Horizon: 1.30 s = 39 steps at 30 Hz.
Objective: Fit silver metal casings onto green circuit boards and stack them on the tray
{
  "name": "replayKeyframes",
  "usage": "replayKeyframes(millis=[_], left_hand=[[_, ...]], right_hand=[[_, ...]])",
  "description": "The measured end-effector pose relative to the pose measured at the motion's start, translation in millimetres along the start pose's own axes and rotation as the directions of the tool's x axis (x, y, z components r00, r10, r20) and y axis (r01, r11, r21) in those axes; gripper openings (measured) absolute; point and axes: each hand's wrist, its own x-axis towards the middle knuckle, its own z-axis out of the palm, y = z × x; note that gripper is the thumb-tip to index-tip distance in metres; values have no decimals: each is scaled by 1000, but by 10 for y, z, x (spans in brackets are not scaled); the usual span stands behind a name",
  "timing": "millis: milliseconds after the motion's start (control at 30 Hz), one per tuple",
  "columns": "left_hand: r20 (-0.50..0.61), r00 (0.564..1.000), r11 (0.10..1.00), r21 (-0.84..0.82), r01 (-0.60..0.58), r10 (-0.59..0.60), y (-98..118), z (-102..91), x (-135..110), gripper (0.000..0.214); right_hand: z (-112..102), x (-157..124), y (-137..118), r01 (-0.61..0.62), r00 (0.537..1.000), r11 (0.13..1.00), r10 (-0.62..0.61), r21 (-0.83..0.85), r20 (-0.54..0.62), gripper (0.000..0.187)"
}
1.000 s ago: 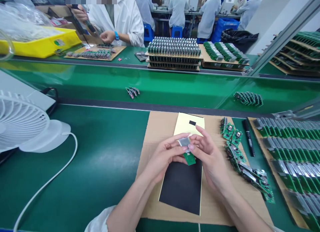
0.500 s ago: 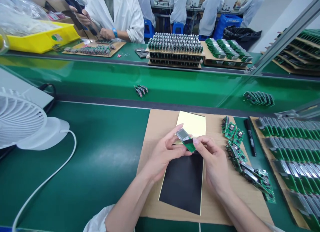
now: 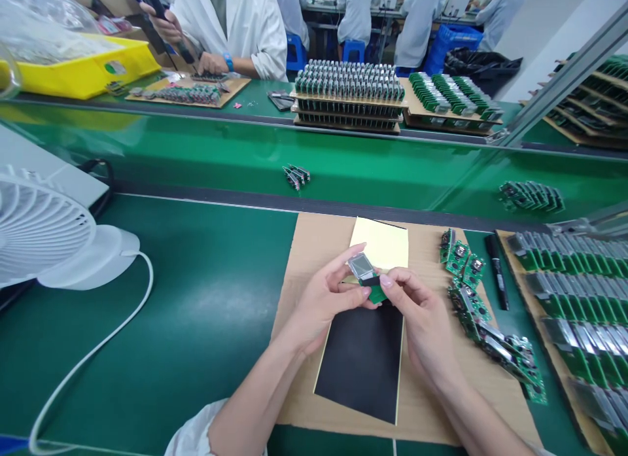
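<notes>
My left hand [image 3: 318, 302], fingers curled, grips the display circuit board [image 3: 377, 295] above the black sheet [image 3: 363, 368]. My right hand [image 3: 422, 305] pinches the end of the black strip [image 3: 370, 280], laid across the board; pressing down appears unfinished. Loose circuit boards [image 3: 459, 257] lie rightward, strips undetermined.

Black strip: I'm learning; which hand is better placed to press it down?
Probably the right hand: it pinches one end of the strip, while the left hand holds the board.
</notes>
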Motion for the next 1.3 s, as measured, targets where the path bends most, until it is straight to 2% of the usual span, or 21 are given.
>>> replayKeyframes(millis=[267, 767, 1300], left_hand=[[20, 1000, 1000, -12, 8, -8, 7, -1, -16, 71], [1, 1000, 1000, 24, -7, 7, -4, 23, -7, 67], [-57, 997, 995, 89, -50, 55, -61, 41, 9, 55]], right_hand=[[0, -13, -5, -15, 1000, 1000, 15, 10, 25, 21], [4, -8, -4, -14, 1000, 1000, 14, 20, 5, 20], [8, -22, 46, 17, 999, 996, -20, -85, -41, 21]])
